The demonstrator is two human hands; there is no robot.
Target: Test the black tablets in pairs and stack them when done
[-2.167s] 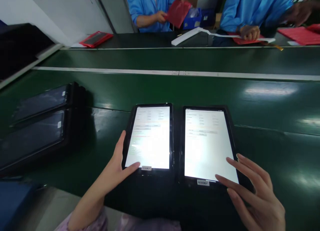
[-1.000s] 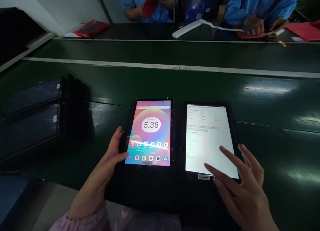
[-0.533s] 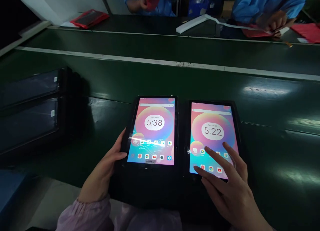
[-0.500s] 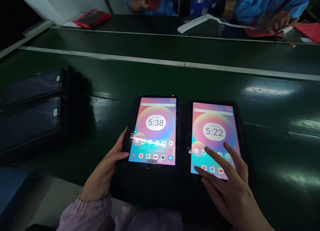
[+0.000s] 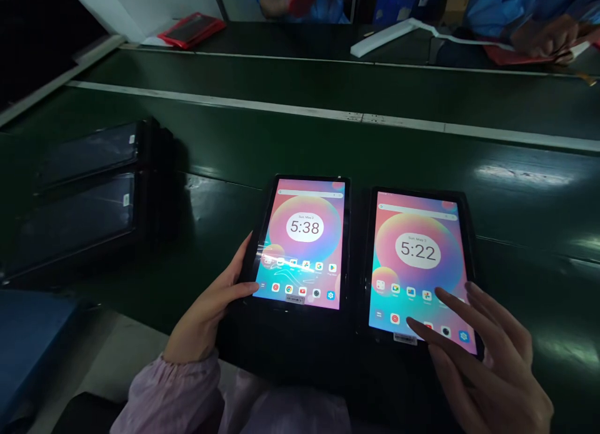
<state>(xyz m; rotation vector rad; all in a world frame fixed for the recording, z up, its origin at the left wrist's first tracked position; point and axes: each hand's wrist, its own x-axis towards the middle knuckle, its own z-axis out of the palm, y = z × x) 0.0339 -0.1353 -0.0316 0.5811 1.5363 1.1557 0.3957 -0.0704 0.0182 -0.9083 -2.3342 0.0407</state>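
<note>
Two lit tablets lie side by side in front of me, both with a pink and blue home screen. On the left tablet (image 5: 304, 234) the clock reads 5:38. My left hand (image 5: 213, 306) grips its lower left edge, thumb at the front rim and the other fingers partly hidden by the side. The right tablet (image 5: 415, 252) shows 5:22 and a Sunday date. Over its lower right part is my right hand (image 5: 497, 353), fingers apart, fingertips at or just above the icons; whether they touch the glass I cannot tell. It holds nothing.
At the left, dark tablets with small white labels lie in two piles (image 5: 89, 209). A pale strip (image 5: 262, 109) crosses the green bench. On the far side are a red pouch (image 5: 192, 30), a white foam strip (image 5: 384, 39) and two people in blue sleeves handling red items.
My right hand has shifted right across the right tablet, uncovering more icons. That tablet's date has gone from Tuesday in April to Sunday in May. My left hand keeps its grip.
</note>
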